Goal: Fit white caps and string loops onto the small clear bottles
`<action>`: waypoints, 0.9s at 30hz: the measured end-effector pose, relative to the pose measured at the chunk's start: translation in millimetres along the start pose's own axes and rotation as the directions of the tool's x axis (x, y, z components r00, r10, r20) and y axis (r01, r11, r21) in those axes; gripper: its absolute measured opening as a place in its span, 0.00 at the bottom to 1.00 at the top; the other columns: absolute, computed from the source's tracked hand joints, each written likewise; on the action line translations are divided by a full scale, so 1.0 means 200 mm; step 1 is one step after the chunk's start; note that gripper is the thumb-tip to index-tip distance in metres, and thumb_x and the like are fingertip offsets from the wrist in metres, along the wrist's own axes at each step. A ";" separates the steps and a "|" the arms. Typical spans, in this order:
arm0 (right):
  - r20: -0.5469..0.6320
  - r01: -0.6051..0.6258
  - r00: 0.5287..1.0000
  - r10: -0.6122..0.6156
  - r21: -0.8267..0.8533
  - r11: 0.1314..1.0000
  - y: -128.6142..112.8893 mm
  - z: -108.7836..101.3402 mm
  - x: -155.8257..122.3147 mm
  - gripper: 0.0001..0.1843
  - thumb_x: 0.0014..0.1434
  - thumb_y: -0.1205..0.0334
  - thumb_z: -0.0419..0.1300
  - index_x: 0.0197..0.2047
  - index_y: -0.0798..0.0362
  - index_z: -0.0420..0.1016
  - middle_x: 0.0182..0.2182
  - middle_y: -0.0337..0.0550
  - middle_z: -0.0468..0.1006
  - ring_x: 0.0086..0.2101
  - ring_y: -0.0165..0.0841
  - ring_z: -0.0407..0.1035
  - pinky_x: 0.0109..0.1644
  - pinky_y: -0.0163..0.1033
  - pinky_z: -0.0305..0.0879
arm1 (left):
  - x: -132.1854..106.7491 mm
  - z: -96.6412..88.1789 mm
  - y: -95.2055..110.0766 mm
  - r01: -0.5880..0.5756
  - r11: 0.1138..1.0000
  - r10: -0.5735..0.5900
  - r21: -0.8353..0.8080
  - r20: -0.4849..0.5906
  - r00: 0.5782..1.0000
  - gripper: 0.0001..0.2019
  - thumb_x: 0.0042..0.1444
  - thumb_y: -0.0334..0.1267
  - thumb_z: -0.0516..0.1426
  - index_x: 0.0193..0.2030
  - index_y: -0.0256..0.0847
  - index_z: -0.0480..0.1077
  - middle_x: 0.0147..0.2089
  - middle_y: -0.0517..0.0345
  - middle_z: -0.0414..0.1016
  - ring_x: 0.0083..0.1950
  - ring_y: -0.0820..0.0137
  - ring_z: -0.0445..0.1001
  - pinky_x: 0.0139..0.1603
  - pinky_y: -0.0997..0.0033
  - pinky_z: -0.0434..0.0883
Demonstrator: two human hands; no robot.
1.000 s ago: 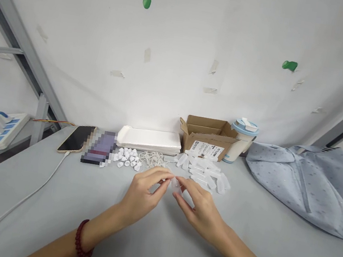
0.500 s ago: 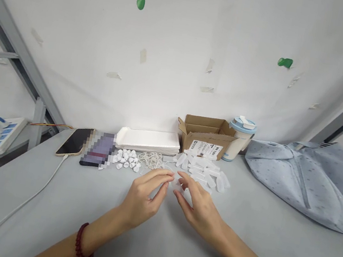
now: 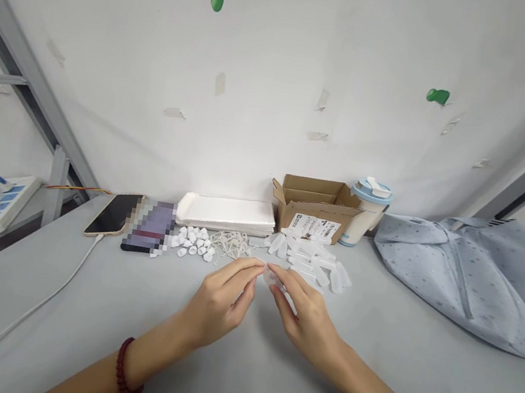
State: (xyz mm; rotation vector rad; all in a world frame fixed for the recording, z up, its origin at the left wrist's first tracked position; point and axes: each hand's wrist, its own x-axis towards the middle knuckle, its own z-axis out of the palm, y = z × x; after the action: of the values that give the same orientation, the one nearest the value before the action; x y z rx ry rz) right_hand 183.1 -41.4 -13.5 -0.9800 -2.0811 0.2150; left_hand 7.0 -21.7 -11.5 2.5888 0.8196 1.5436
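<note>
My left hand (image 3: 217,300) and my right hand (image 3: 306,314) meet fingertip to fingertip over the grey table (image 3: 70,325). My right hand pinches a small clear plastic vial (image 3: 271,278). My left hand's thumb and forefinger pinch at the vial's near end; what they hold is too small to make out. Just behind my hands lie a heap of clear vials (image 3: 312,262), a tangle of thin white loops (image 3: 230,243) and a cluster of small white caps (image 3: 194,242). A red bead bracelet (image 3: 125,371) circles my left wrist.
At the back stand a stack of white trays (image 3: 226,214), an open cardboard box (image 3: 313,208) and a blue-lidded cup (image 3: 365,214). A phone (image 3: 113,213) with its white cable lies left. A pale blue fabric bag (image 3: 465,277) fills the right.
Half a second ago my fingertips were slightly apart; now they have come together again on the vial. The camera view shifted only a little.
</note>
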 end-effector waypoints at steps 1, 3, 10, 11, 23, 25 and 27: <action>-0.008 -0.004 1.000 0.004 0.018 1.000 0.00 0.00 0.00 0.22 0.63 0.70 0.46 0.59 0.47 0.57 0.38 0.47 0.73 0.35 0.35 0.70 0.37 0.41 0.70 | 0.00 0.00 0.00 0.010 1.000 -0.010 -0.013 -0.009 1.000 0.17 0.55 0.21 0.50 0.50 0.36 0.67 0.46 0.49 0.73 0.49 0.67 0.72 0.50 0.66 0.73; -0.025 -0.007 1.000 0.008 0.047 0.999 -0.01 0.00 0.00 0.22 0.63 0.70 0.47 0.59 0.47 0.57 0.39 0.47 0.73 0.37 0.35 0.70 0.38 0.41 0.70 | 0.01 -0.01 0.01 0.029 0.999 -0.030 -0.040 -0.022 0.999 0.16 0.55 0.21 0.50 0.49 0.36 0.68 0.45 0.49 0.73 0.48 0.67 0.72 0.49 0.67 0.73; -0.067 -0.090 0.993 0.098 0.109 0.990 -0.05 -0.03 0.02 0.17 0.63 0.65 0.48 0.55 0.50 0.63 0.37 0.47 0.76 0.31 0.33 0.70 0.36 0.41 0.70 | 0.02 -0.02 0.04 0.038 0.997 -0.042 -0.071 -0.057 0.997 0.16 0.55 0.21 0.50 0.48 0.36 0.69 0.45 0.47 0.74 0.48 0.66 0.73 0.48 0.65 0.74; -0.065 -0.127 0.988 0.137 0.135 0.983 -0.05 -0.03 0.02 0.16 0.63 0.64 0.49 0.54 0.50 0.64 0.38 0.47 0.76 0.32 0.33 0.71 0.37 0.41 0.70 | 0.02 -0.02 0.04 0.036 0.997 -0.040 -0.074 -0.055 0.998 0.17 0.55 0.21 0.50 0.49 0.36 0.68 0.46 0.47 0.74 0.49 0.65 0.72 0.49 0.64 0.73; 0.162 -0.460 0.854 0.495 0.679 0.571 -0.05 -0.05 0.04 0.18 0.58 0.54 0.56 0.51 0.50 0.65 0.42 0.47 0.76 0.44 0.36 0.70 0.49 0.47 0.67 | -0.02 0.00 0.09 -0.057 0.994 0.069 -0.092 0.137 0.988 0.23 0.54 0.21 0.50 0.58 0.32 0.59 0.61 0.37 0.60 0.61 0.59 0.62 0.58 0.57 0.68; 0.207 -0.473 0.842 0.499 0.728 0.497 -0.05 -0.05 0.05 0.19 0.58 0.53 0.57 0.51 0.50 0.65 0.43 0.48 0.77 0.44 0.37 0.71 0.49 0.47 0.66 | -0.02 0.00 0.08 -0.064 0.993 0.075 -0.096 0.117 0.990 0.23 0.54 0.21 0.50 0.57 0.32 0.60 0.59 0.38 0.63 0.60 0.60 0.64 0.56 0.57 0.69; 0.255 -0.484 0.835 0.487 0.762 0.431 -0.05 -0.05 0.05 0.20 0.57 0.53 0.57 0.51 0.51 0.64 0.42 0.48 0.77 0.43 0.37 0.72 0.48 0.47 0.67 | -0.01 0.00 0.07 -0.040 0.994 0.048 -0.097 0.079 0.996 0.21 0.54 0.22 0.50 0.55 0.34 0.62 0.56 0.40 0.67 0.58 0.61 0.66 0.55 0.59 0.70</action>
State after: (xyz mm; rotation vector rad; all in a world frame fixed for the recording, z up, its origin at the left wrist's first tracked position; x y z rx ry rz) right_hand 180.7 -43.5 3.8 -0.9296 -1.3260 1.3532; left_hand 12.2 -34.8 -8.6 2.5984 0.6686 1.4391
